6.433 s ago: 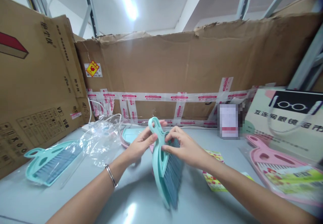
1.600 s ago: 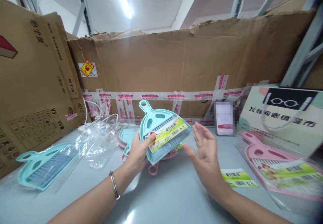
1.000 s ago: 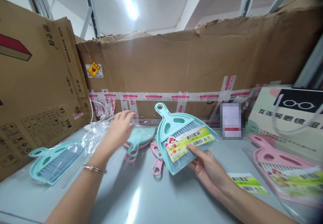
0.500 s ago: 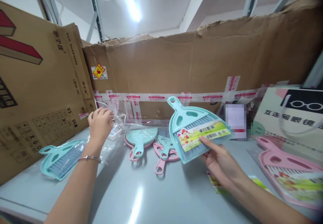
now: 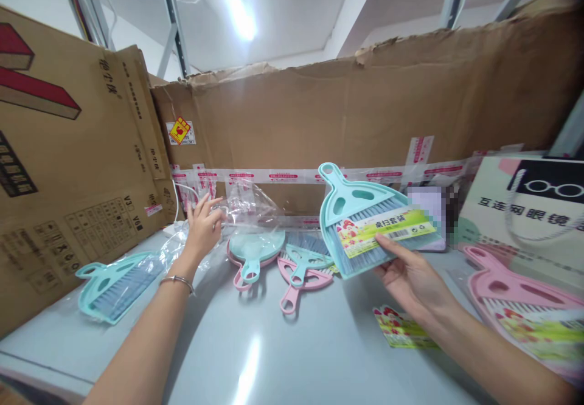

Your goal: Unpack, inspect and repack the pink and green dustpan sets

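My right hand [image 5: 413,274] holds up a teal mini dustpan-and-brush set [image 5: 360,219] with a green and yellow label across its bristles, thumb on the front. My left hand [image 5: 201,228] pinches the edge of a clear plastic bag [image 5: 249,201] and lifts it off the grey table [image 5: 255,356]. Between my hands, loose teal and pink dustpans and brushes [image 5: 283,259] lie in a small pile.
A bagged teal set [image 5: 116,277] lies at the left by a big cardboard box [image 5: 59,168]. A bagged pink set [image 5: 524,298] and a paper gift bag [image 5: 524,210] are at the right. A spare label [image 5: 401,329] lies near my right wrist. Taped cardboard walls the back.
My right hand took the labelled teal set from my left and raised it rightward. My left hand reached to the pile of clear bags and has now lifted one.
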Motion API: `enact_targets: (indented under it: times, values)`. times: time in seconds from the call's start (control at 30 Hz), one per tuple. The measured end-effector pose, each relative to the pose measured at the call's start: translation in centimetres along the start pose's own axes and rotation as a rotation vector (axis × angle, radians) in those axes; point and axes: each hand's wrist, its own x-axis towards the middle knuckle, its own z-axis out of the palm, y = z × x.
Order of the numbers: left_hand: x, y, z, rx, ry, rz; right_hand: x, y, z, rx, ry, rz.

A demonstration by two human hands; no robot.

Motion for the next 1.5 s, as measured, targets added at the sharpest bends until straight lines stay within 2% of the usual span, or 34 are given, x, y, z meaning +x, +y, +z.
enact_targets:
  times: [0.07,0.17,0.23,0.37,0.5,0.57,0.67,0.73,0.83,0.97,1.0,1.07,1.17,1.23,1.3,1.4,1.5]
  values:
    - [-0.2,-0.2,0.3,-0.027,0.023,-0.011,0.0,0.0,0.0,-0.005,-0.002,0.010]
    - [-0.1,0.1,0.4,-0.143,0.118,-0.024,-0.1,0.0,0.0,-0.026,-0.003,0.045]
    - [0.1,1.0,0.2,-0.210,0.222,-0.044,-0.3,0.1,0.0,-0.069,-0.032,0.112]
    - [0.7,3.7,-0.6,-0.311,0.390,-0.130,-1.3,0.8,0.0,-0.247,-0.175,0.334]
    - [1.0,5.6,-1.3,-0.528,0.405,-0.249,-2.4,1.6,0.2,-0.333,-0.261,0.432]
    - [1.0,6.2,-1.5,-0.683,0.352,-0.285,-2.7,1.9,0.3,-0.323,-0.265,0.439]
    - [0.8,7.7,-1.6,-0.872,0.131,-0.221,-2.7,1.9,0.5,-0.272,-0.226,0.408]
    - [0.5,9.1,-1.7,-1.001,0.001,-0.235,-2.6,1.9,0.6,-0.226,-0.191,0.388]
    - [0.3,11.1,-2.0,-1.267,-0.037,-0.482,-2.5,1.8,0.7,-0.151,-0.139,0.370]
    - [0.6,12.5,-2.3,-1.524,-0.048,-0.796,-2.6,2.1,0.6,-0.092,-0.101,0.363]
    - [0.7,12.7,-2.3,-1.591,-0.091,-0.841,-2.6,2.1,0.6,-0.087,-0.098,0.366]
    - [0.5,13.4,-2.3,-1.718,-0.278,-0.901,-2.7,2.4,0.6,-0.078,-0.091,0.364]
    - [-0.7,15.1,-2.1,-1.772,-0.637,-0.851,-2.7,2.7,0.7,-0.070,-0.097,0.343]
    - [-1.7,16.3,-1.9,-1.712,-0.768,-0.781,-2.8,3.0,0.7,-0.070,-0.117,0.324]
    - [-2.5,17.1,-1.7,-1.637,-0.818,-0.759,-2.9,3.3,0.9,-0.072,-0.132,0.314]
    - [-2.9,17.3,-1.4,-1.603,-0.787,-0.780,-2.9,3.5,0.9,-0.109,-0.135,0.314]
    - [-2.4,16.4,-1.2,-1.661,-0.770,-0.770,-2.2,3.2,0.5,-0.194,-0.043,0.246]
